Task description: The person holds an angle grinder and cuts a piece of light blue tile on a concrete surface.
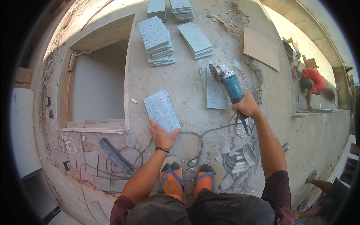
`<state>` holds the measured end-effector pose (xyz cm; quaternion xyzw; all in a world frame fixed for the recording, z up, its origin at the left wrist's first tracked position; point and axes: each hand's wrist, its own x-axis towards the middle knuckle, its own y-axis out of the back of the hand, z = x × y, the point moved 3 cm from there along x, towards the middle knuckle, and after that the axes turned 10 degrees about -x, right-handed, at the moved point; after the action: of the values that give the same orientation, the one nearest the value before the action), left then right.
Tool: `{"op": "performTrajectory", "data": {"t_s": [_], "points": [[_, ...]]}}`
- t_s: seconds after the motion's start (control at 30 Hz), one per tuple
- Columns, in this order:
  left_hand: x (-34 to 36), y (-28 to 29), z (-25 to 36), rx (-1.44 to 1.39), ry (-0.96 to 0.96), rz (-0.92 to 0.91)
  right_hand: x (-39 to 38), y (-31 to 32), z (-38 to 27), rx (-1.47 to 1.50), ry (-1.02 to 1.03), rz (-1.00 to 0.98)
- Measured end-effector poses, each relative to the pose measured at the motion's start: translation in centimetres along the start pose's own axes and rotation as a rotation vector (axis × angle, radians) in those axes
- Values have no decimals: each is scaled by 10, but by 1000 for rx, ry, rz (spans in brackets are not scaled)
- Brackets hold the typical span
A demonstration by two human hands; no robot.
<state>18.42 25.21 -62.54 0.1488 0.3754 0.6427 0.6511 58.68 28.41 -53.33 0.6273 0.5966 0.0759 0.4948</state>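
Observation:
My left hand [163, 135] grips the near end of a speckled grey tile [160, 108], fingers at its left side and thumb at its right. A second tile edge shows along its right side. Out to the right, my right hand [247, 106] is closed round the rear of a teal angle grinder [233, 88]. The grinder's disc [214, 73] points away from me, above a few flat tiles [216, 93]. Whether the disc is spinning I cannot tell.
Tile stacks [159, 41] stand farther off, with more tiles [195, 40] beside them. A framed opening [99, 82] lies left. Black cable [200, 144] loops near my feet, beside broken tile pieces [240, 159]. Cardboard [260, 48] lies right; a person in red [317, 80] bends beyond.

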Motion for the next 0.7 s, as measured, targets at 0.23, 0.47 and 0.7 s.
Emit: {"op": "performTrajectory", "data": {"t_s": [0.23, 0.47, 0.7], "points": [[-1, 2, 1, 11, 31, -20, 8, -1, -3, 3, -8, -26], [-1, 2, 1, 12, 13, -16, 9, 1, -4, -1, 17, -37], [-1, 2, 2, 23, 22, -20, 11, 1, -6, -39, 33, -50]]}}
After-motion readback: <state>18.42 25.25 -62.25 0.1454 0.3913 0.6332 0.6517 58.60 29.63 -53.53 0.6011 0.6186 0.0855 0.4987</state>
